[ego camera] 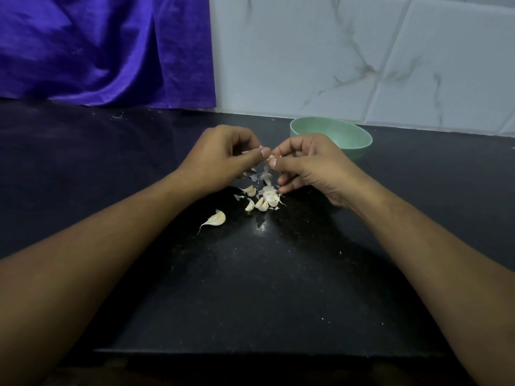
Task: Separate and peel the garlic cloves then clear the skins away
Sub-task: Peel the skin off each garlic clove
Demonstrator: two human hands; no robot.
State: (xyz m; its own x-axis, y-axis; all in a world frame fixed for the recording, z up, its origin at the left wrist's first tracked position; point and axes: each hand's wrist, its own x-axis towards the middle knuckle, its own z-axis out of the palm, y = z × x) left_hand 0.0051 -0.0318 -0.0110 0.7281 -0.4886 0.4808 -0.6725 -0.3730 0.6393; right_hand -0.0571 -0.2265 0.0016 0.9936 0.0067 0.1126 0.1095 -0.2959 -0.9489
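While both hands pinch the clove (271,157), left hand (223,156) at its 9 o'clock, right hand (312,165) at 3 o'clock, peel outward.

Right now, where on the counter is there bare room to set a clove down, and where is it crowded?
Bare counter: between the forearms, left below the purple cloth, and right of the green bowl. Crowded: under the left hand and right hand pinching a clove, where cloves and skins lie, a loose clove beside them.
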